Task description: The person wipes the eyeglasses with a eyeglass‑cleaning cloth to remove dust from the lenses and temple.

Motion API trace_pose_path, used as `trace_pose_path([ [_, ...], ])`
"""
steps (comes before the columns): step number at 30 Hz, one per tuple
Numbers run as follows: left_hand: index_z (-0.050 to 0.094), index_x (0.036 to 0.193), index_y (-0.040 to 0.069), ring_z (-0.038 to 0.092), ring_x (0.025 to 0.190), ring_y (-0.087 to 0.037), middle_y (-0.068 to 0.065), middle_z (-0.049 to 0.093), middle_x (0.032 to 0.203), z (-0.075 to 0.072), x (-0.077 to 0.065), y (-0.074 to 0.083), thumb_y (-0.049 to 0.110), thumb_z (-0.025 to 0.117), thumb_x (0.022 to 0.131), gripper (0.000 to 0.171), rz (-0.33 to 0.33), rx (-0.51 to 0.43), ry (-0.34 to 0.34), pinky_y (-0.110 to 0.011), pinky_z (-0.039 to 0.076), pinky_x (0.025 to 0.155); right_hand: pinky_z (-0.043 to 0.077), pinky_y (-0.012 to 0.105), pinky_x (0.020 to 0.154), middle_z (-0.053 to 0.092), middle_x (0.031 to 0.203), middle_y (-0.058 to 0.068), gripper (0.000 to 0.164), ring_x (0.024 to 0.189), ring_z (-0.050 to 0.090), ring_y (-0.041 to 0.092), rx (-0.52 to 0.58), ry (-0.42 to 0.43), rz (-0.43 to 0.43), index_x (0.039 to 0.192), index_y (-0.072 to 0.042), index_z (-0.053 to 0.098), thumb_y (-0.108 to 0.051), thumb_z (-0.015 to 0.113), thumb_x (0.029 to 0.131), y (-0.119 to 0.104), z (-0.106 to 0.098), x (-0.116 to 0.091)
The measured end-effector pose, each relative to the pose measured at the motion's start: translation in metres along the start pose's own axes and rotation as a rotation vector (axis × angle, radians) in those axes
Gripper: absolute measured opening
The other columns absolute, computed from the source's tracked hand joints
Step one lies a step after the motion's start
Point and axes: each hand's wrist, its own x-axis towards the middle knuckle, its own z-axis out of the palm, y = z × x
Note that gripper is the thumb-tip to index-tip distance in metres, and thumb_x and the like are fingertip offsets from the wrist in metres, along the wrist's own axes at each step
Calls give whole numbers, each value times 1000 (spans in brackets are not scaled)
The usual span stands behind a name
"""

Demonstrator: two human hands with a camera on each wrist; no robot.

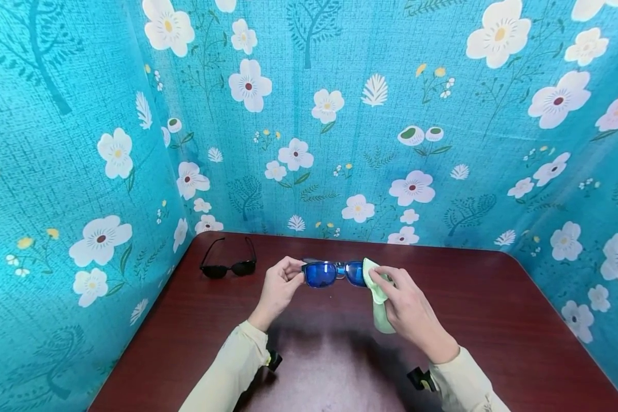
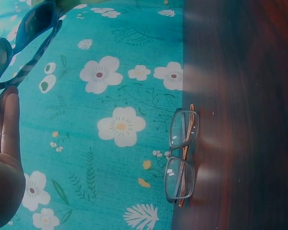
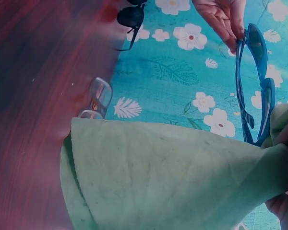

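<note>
Blue mirrored sunglasses (image 1: 321,274) are held up over the table, lenses toward the head camera. My left hand (image 1: 279,289) pinches their left end between thumb and fingers. At the right end, my right hand (image 1: 412,309) pinches a light green cloth (image 1: 383,319) over the edge of the right lens. The cloth hangs down below that hand and fills much of the right wrist view (image 3: 168,177). In the left wrist view the sunglasses (image 2: 36,21) show at the upper left, above the left hand's fingers (image 2: 10,122).
Black sunglasses (image 1: 229,269) lie at the back left of the dark red table (image 1: 474,297), temples unfolded. Clear eyeglasses (image 2: 180,177) with folded temples lie near the table's back edge, mostly hidden in the head view. A blue floral curtain (image 1: 298,120) surrounds the table behind and beside.
</note>
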Motion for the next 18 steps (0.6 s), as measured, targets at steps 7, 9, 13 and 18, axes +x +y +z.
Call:
trace_pose_path([
  [7,62,99,-7,66,82,-19,-21,69,91,5,-2,1,-5,63,87,13,14,56,-41,-23,52,70,48,34,70,54,118,12,50,95,49,24,4,-7,-38,124,-2,61,7,49,77,-6,2,6],
  [9,62,99,-7,66,81,-18,-20,69,91,6,-2,1,-5,63,86,12,19,59,-38,-22,52,70,48,34,70,55,117,12,50,95,49,24,3,-13,-37,124,-2,60,7,49,77,-8,3,8],
  [13,62,98,-7,66,81,-19,-20,69,91,9,-2,0,-6,62,86,12,29,58,-17,-22,52,70,47,34,71,54,116,11,50,96,49,24,7,-23,-23,125,-3,60,6,49,78,-11,4,9],
  [18,62,96,-8,67,82,-25,-20,69,90,13,-2,2,-8,61,85,12,52,83,0,-22,52,70,49,35,72,54,113,12,49,96,50,25,11,-19,-24,124,-3,61,7,51,77,-13,8,12],
])
